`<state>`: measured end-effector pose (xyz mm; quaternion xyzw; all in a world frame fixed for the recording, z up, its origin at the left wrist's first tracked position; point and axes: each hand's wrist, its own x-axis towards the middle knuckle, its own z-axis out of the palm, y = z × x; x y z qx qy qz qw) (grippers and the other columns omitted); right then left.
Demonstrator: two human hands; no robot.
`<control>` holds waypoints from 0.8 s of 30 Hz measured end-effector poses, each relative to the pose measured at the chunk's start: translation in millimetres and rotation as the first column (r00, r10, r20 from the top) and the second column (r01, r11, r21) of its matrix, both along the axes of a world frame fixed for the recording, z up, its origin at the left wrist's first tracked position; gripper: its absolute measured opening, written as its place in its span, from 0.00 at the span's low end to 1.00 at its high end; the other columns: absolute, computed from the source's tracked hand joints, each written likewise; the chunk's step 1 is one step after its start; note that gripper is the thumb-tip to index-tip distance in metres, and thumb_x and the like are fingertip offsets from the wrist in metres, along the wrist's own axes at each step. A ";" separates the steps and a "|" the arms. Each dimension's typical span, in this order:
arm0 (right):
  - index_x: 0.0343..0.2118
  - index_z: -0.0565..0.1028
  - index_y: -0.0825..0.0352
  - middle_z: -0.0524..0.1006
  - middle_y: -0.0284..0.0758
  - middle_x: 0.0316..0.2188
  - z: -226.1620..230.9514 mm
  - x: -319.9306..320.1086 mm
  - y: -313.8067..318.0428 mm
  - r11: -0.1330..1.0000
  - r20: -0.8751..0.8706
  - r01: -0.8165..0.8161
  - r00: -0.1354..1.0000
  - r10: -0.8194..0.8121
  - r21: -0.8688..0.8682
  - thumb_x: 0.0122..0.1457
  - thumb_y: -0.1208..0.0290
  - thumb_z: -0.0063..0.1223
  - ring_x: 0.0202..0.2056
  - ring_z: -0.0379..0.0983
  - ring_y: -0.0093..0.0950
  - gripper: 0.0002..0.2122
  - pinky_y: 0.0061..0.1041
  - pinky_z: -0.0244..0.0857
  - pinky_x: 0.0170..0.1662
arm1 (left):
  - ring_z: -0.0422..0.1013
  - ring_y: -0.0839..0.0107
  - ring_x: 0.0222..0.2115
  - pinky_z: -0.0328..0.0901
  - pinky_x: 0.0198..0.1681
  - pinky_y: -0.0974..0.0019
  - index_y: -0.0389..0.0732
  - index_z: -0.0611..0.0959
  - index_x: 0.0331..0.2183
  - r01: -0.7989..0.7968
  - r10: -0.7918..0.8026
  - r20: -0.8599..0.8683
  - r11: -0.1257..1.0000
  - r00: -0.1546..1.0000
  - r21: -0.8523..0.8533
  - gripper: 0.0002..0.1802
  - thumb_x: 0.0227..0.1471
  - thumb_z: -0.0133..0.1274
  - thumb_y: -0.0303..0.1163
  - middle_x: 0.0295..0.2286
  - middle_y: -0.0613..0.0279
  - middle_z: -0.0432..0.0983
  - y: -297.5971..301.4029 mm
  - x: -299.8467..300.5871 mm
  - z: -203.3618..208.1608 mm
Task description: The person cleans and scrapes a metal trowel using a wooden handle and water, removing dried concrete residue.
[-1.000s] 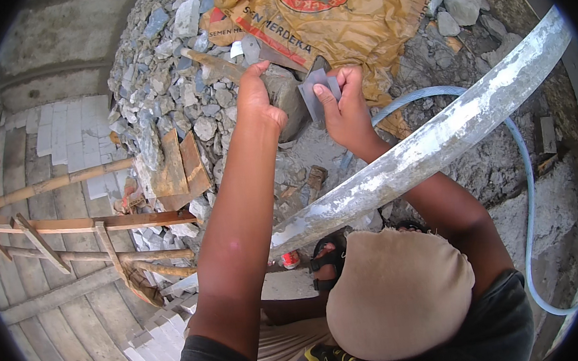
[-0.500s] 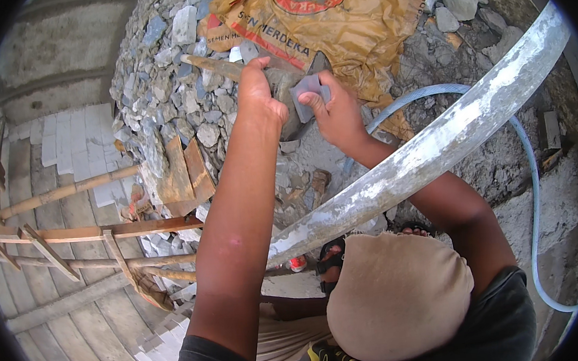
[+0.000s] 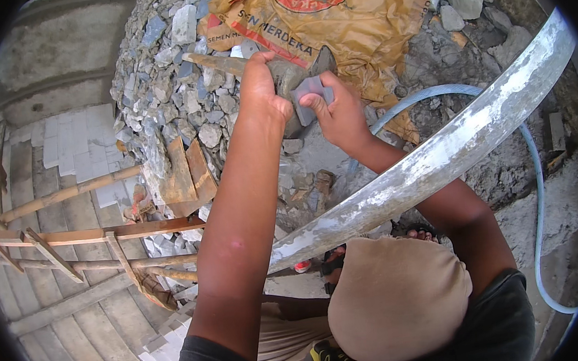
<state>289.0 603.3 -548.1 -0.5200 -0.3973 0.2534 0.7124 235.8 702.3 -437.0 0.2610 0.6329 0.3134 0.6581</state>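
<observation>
My left hand point(image 3: 263, 91) is closed around a wooden-handled tool; its pale handle point(image 3: 215, 63) sticks out to the left over the rubble. Beyond the fingers, a dark grey pointed part point(image 3: 324, 62) shows above my right hand; whether it belongs to the tool I cannot tell. My right hand point(image 3: 341, 112) grips a small grey block point(image 3: 308, 99) between thumb and fingers. The block sits close beside the tool's grey head, and whether they touch is unclear. My left wrist hides part of the tool.
A pale, whitish bar point(image 3: 429, 152) crosses over my right forearm. A light blue hose point(image 3: 539, 188) loops at the right. Brown paper sacks point(image 3: 358, 26) and broken stones point(image 3: 158, 75) lie ahead. Wooden rails point(image 3: 96, 233) stand at the left, and beige cloth point(image 3: 393, 301) bulges below.
Both hands keep their grips. The grey block and my right hand have shifted slightly, and more of the dark pointed part shows above them. The view has moved a little.
</observation>
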 end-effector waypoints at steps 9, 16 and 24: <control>0.33 0.71 0.68 0.73 0.48 0.24 -15.0 6.0 -5.9 0.999 0.124 0.041 0.992 -0.038 -0.023 0.58 0.56 0.62 0.28 0.71 0.52 0.18 0.41 0.64 0.31 | 0.77 0.53 0.36 0.73 0.43 0.44 0.38 0.78 0.40 -0.021 0.022 -0.058 0.999 0.998 0.024 0.16 0.55 0.46 0.39 0.37 0.51 0.78 -5.8 2.2 1.8; 0.33 0.69 0.69 0.74 0.48 0.30 -9.9 11.5 6.1 0.996 0.044 -0.010 0.999 0.014 -0.092 0.56 0.59 0.63 0.33 0.71 0.53 0.18 0.42 0.63 0.34 | 0.77 0.52 0.36 0.73 0.44 0.44 0.38 0.77 0.41 -0.028 0.025 -0.059 0.999 0.998 -0.037 0.17 0.55 0.46 0.40 0.38 0.50 0.78 -1.4 1.4 2.2; 0.30 0.69 0.68 0.74 0.45 0.26 -7.1 5.5 0.9 0.995 0.008 -0.095 0.995 0.095 0.006 0.56 0.59 0.64 0.30 0.71 0.50 0.18 0.39 0.65 0.33 | 0.76 0.54 0.35 0.73 0.43 0.45 0.39 0.77 0.40 0.063 -0.063 0.020 0.998 0.998 -0.008 0.17 0.57 0.46 0.41 0.36 0.51 0.78 7.2 -1.8 -1.1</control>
